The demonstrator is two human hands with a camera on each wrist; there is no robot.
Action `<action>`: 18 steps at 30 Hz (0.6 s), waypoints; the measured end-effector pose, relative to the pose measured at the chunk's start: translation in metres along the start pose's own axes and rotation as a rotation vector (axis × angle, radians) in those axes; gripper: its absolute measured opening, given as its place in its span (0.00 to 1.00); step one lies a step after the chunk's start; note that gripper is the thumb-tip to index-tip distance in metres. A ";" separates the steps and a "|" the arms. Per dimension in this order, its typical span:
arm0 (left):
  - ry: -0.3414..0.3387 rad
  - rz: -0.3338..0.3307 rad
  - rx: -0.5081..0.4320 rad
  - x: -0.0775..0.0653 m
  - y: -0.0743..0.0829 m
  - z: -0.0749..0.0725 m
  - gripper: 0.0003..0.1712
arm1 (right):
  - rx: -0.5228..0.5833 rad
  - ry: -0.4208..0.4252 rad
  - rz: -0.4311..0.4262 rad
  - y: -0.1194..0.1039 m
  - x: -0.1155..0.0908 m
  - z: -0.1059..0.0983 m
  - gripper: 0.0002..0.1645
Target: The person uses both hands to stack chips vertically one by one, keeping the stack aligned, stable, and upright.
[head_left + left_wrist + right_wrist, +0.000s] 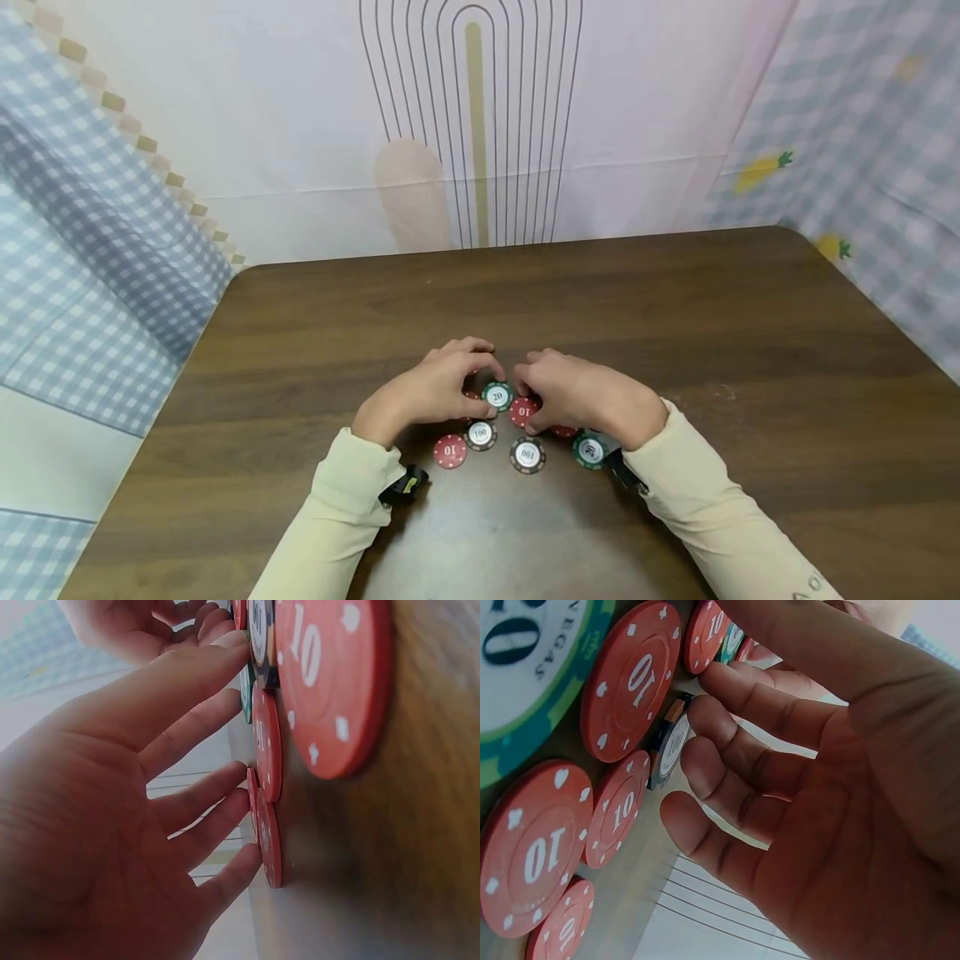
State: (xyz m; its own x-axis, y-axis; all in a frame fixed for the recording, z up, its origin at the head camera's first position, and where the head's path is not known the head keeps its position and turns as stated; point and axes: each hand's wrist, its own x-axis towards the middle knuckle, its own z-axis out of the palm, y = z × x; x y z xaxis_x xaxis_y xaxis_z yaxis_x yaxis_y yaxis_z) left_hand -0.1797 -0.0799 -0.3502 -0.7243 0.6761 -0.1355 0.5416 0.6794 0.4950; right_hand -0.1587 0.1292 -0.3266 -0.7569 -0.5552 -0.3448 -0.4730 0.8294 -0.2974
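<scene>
Over the chips at the table's middle, my left hand (442, 387) reaches in with its fingers spread. A green 20 poker chip (497, 396) lies between its thumb and index fingertip. In the left wrist view the other fingertips are right at overlapping red chips (268, 742). My right hand (573, 392) faces it from the right, fingers loosely bent, thumb and fingertips around a red 10 chip (522, 412). In the right wrist view its fingertips are close to a black chip (673, 746) and the red chips beside it. The hands partly hide several chips.
Nearer me lie two black 100 chips (527, 455), a red 10 chip (450, 451) and, by the right wrist, another green 20 chip (589, 450). The brown wooden table (315, 350) extends on all sides, with patterned cloth (300, 125) hanging behind it.
</scene>
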 end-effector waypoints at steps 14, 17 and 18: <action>0.014 -0.046 -0.055 0.000 -0.003 0.006 0.20 | -0.050 0.002 -0.034 -0.001 0.002 0.006 0.17; 0.035 -0.042 -0.068 0.001 -0.004 0.006 0.20 | -0.076 0.013 -0.031 -0.001 0.001 0.005 0.16; 0.039 -0.038 -0.077 0.001 -0.004 0.006 0.20 | -0.083 0.017 -0.032 -0.001 0.000 0.005 0.16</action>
State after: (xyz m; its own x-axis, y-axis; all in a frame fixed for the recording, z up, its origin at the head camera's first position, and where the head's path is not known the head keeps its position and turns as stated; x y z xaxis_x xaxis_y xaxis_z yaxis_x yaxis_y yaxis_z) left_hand -0.1802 -0.0800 -0.3579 -0.7605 0.6375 -0.1231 0.4798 0.6795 0.5550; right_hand -0.1564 0.1276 -0.3305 -0.7479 -0.5809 -0.3213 -0.5324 0.8140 -0.2325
